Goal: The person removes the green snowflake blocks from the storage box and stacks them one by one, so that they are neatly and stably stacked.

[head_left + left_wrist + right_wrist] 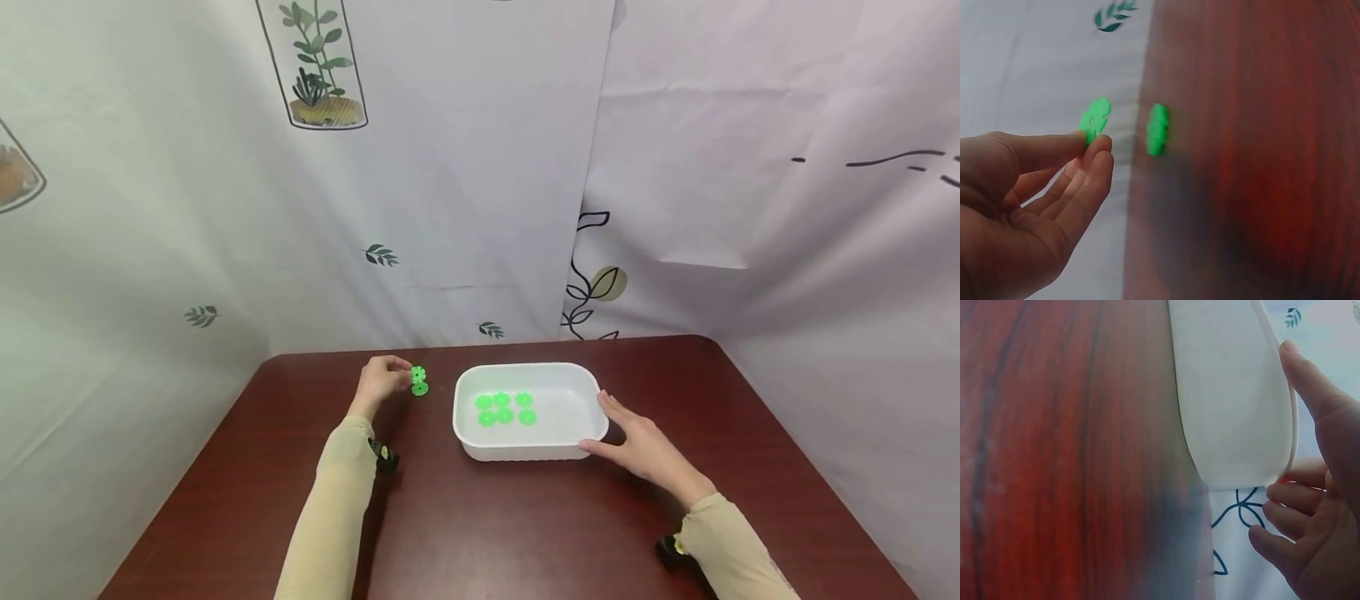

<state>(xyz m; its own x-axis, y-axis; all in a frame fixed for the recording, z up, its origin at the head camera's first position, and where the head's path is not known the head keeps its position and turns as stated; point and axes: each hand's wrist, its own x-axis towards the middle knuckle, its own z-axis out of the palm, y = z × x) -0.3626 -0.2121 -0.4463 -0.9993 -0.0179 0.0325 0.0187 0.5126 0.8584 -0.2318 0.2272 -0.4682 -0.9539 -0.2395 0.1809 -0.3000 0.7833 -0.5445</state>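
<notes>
My left hand [381, 382] pinches a green notched plastic disc [1095, 117] between thumb and fingertips, above the table's far left part. Just beneath it sits another green piece [420, 389], apart from the hand. In the left wrist view that piece looks thick and ridged; whether it is one disc or a stack, I cannot tell. A white box [534, 452] stands right of it, with several green discs [505, 415] lying inside in its left half. At the box's right end, my right hand [645, 450] spreads over the front corner, thumb and fingers touching the rim.
The dark red wooden table [480, 533] ends at a pale cloth backdrop [480, 183] printed with leaves and plants. Each wrist wears a small black camera, one of them [385, 456] on the left. Bare tabletop lies in front of the box.
</notes>
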